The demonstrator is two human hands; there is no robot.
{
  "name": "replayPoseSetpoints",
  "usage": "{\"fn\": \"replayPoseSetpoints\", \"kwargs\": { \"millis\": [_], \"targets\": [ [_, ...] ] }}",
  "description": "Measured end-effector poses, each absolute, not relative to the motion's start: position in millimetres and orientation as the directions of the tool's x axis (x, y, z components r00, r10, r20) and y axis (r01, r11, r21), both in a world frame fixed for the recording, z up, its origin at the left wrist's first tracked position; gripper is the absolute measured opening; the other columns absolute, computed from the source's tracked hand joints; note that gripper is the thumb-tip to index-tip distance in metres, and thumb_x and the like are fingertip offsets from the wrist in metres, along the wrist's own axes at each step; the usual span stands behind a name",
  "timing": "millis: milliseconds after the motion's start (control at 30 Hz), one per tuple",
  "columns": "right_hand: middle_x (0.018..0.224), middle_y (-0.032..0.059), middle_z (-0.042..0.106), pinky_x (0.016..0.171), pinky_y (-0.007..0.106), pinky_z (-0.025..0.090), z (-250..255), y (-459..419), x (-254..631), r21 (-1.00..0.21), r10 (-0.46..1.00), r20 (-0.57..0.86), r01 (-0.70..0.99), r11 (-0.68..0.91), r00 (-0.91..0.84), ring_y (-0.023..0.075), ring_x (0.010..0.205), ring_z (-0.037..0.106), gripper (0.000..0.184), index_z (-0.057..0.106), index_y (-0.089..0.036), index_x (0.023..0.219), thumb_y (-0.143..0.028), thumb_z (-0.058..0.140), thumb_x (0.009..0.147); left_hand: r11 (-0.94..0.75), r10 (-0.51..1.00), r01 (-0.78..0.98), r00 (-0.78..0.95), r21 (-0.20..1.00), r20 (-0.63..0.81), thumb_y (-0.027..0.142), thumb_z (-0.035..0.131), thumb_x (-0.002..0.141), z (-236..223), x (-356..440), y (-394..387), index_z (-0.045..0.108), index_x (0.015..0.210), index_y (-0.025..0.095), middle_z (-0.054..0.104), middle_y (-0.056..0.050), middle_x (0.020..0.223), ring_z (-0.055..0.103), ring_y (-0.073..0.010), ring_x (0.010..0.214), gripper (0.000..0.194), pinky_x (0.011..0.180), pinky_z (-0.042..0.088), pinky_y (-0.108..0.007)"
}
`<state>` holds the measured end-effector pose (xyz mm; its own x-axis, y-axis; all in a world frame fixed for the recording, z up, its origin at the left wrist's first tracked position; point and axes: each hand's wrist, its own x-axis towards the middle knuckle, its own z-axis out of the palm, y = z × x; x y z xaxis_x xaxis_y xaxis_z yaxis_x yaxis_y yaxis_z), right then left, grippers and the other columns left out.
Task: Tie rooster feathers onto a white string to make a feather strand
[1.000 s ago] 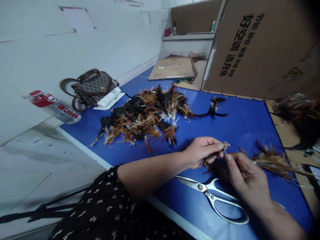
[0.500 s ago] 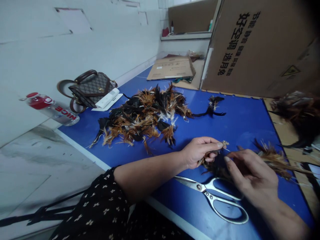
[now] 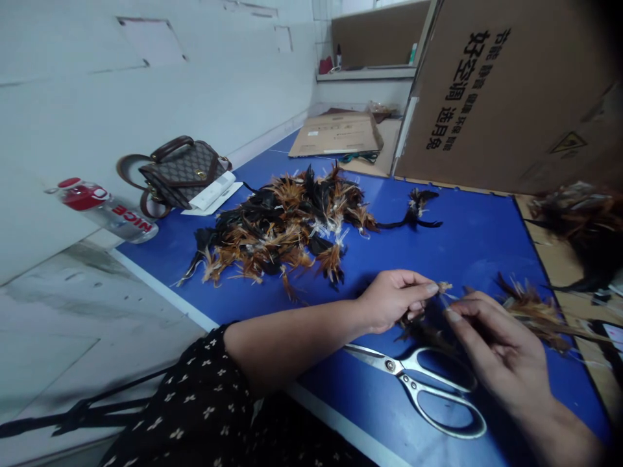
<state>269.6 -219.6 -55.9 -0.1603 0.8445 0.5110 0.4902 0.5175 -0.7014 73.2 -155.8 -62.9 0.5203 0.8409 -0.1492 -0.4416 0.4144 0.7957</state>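
**Fine finger work, tip to tip!**

Left hand (image 3: 396, 301) pinches a feather bunch (image 3: 444, 287) above the tabletop (image 3: 467, 253), tip poking out, seemingly for access. Right hand (image 3: 503, 347) nips a thin pale strand (image 3: 444, 302) there. Scissors (image 3: 390, 365) lie below, handles rightward, apparently for easy reach; beyond, a feather pile (image 3: 277, 227).

We read red caps "NICE" on plastic btl (image 3: 108, 209), slanted. Upright cardboard panel (image 3: 525, 97): blk Chinese chars, tipped sideways; lg "好空调 选月兔", sm "节能 静音 健康 环保 智能". Same panel, lower rt: yellow/blk warning triangle (image 3: 568, 142), symbol unclear to us. Print on flat cardboard (image 3: 335, 135) too sm to read.
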Motion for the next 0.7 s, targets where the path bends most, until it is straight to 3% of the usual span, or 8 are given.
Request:
{"fn": "replayPoseSetpoints", "kwargs": {
  "millis": [100,200,300,367,433,533,633,700],
  "targets": [
    [0.095,0.0030,0.071,0.079,0.035,0.054,-52.2,-224.5,268.8,-0.780,0.888,0.450,0.443,0.442,-0.093,0.0195,0.081,0.063,0.010,0.074,-0.028,0.099,-0.030,0.073,0.109,0.317,0.849,-0.367,0.520,0.874,-0.089,0.068,0.097,0.077,-70.0,75.0,-157.4,0.074,0.101,0.016,0.051,0.009,0.061,0.044,-0.0075,0.048,0.062,0.049,0.036,-0.024],
    [0.092,0.0019,0.071,0.067,0.030,0.052,-51.9,-228.3,263.9,-0.811,0.899,0.432,0.403,0.424,-0.074,0.0172,0.074,0.061,0.008,0.075,-0.028,0.102,-0.030,0.073,0.109,-0.005,0.893,-0.196,0.440,0.981,0.092,0.052,0.083,0.097,-75.2,73.3,-156.8,0.078,0.102,0.017,0.065,0.000,0.076,0.061,-0.0118,0.060,0.036,0.060,0.050,-0.028],
    [0.094,0.0021,0.075,0.070,0.029,0.056,-52.9,-231.5,258.2,-0.763,0.871,0.470,0.431,0.482,-0.143,0.0179,0.078,0.068,0.004,0.076,-0.028,0.106,-0.026,0.073,0.108,-0.417,0.828,-0.023,0.402,0.909,0.390,0.027,0.073,0.101,-78.3,70.7,-155.4,0.081,0.098,0.017,0.077,-0.009,0.097,0.073,-0.0190,0.093,0.014,0.091,0.062,-0.035],
    [0.094,0.0020,0.077,0.071,0.029,0.057,-53.9,-233.9,255.0,-0.711,0.846,0.498,0.469,0.525,-0.191,0.0184,0.079,0.072,0.005,0.077,-0.028,0.109,-0.025,0.074,0.107,-0.519,0.786,0.024,0.406,0.855,0.466,0.023,0.069,0.101,-79.0,70.3,-156.1,0.082,0.098,0.017,0.079,-0.011,0.101,0.074,-0.0216,0.103,0.014,0.101,0.062,-0.037],
    [0.088,0.0008,0.076,0.066,0.027,0.056,-55.6,-236.2,252.1,-0.727,0.862,0.486,0.480,0.492,-0.146,0.0172,0.072,0.071,0.005,0.077,-0.028,0.111,-0.029,0.075,0.107,-0.476,0.829,0.027,0.347,0.879,0.438,0.026,0.071,0.102,-78.2,71.6,-158.3,0.081,0.099,0.018,0.080,-0.011,0.102,0.074,-0.0208,0.100,0.013,0.097,0.062,-0.036],
    [0.078,-0.0026,0.070,0.053,0.024,0.050,-59.3,-236.5,248.4,-0.847,0.923,0.379,0.428,0.315,0.070,0.0140,0.059,0.064,0.018,0.074,-0.028,0.115,-0.042,0.078,0.106,-0.156,0.937,-0.118,0.296,0.981,0.185,0.042,0.076,0.102,-74.9,75.3,-162.5,0.079,0.103,0.018,0.074,-0.005,0.081,0.068,-0.0151,0.070,0.025,0.070,0.057,-0.029],
    [0.073,-0.0045,0.066,0.043,0.021,0.042,-63.9,-231.2,246.0,-0.910,0.941,0.272,0.373,0.184,0.202,0.0121,0.051,0.057,0.030,0.073,-0.028,0.117,-0.054,0.081,0.103,0.200,0.917,-0.341,0.395,0.919,-0.054,0.063,0.085,0.092,-71.2,77.8,-164.3,0.073,0.109,0.017,0.059,0.005,0.059,0.052,-0.0102,0.047,0.050,0.053,0.044,-0.026],
    [0.072,-0.0038,0.067,0.044,0.022,0.042,-66.8,-226.7,245.5,-0.923,0.952,0.232,0.354,0.150,0.199,0.0121,0.051,0.056,0.035,0.075,-0.028,0.115,-0.059,0.081,0.102,0.284,0.892,-0.419,0.445,0.863,-0.078,0.067,0.093,0.082,-69.6,77.9,-164.3,0.071,0.109,0.016,0.060,0.006,0.058,0.052,-0.0103,0.044,0.062,0.051,0.044,-0.026]
  ]
}}
